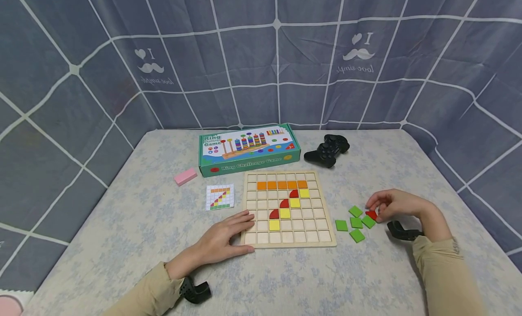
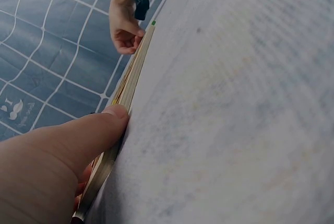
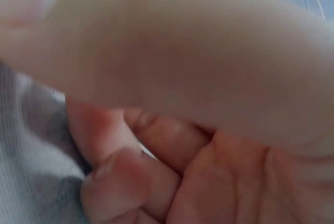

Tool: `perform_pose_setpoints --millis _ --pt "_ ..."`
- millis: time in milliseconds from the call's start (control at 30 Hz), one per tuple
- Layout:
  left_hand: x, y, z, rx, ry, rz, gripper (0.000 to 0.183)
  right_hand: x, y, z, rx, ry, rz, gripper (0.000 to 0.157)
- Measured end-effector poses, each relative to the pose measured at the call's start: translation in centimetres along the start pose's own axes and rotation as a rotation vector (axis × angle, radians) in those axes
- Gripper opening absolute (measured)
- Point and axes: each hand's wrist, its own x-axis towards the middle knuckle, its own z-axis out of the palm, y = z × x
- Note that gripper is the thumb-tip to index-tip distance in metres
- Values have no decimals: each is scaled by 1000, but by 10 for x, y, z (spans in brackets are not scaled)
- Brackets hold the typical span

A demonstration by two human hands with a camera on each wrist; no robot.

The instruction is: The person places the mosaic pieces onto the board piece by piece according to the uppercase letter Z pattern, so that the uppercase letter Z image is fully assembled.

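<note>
A wooden grid board (image 1: 299, 237) lies on the table with a row of orange squares (image 1: 282, 185) and a diagonal of red quarter-circles (image 1: 284, 203) and yellow squares (image 1: 284, 213). My left hand (image 1: 222, 238) rests at its lower left corner, fingers and thumb extended onto the frame; in the left wrist view the thumb (image 2: 99, 127) presses the board's edge. Right of the board, my right hand (image 1: 401, 204) pinches a small red piece (image 1: 371, 214) between thumb and fingertips, beside several green squares (image 1: 356, 222). The thumb hides most of that piece in the right wrist view.
A printed pattern card (image 1: 220, 197) and a pink block (image 1: 185, 176) lie left of the board. Behind it stand a green Ring Challenge Game box (image 1: 250, 149) and a black game controller (image 1: 327, 150). A grey-blue curtain (image 1: 253, 58) encloses the table's back and sides.
</note>
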Motion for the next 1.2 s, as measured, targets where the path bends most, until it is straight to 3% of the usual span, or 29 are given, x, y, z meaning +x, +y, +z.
perform_pose_setpoints --millis 333,567,733,1000,1200 --pt "0 0 -1 1 -8 -7 67 6 -10 6 -72 20 70 31" --pt "-1 0 0 -4 -4 -5 67 17 -37 20 -220 59 10 25" --pt "-1 0 -1 -1 -2 -4 67 45 -63 46 -258 106 -80 25" --pt "-1 0 0 -12 -9 -10 66 102 -103 103 -279 26 -238 11" --pt "0 1 0 1 -4 -9 66 134 -126 140 -253 15 -286 9"
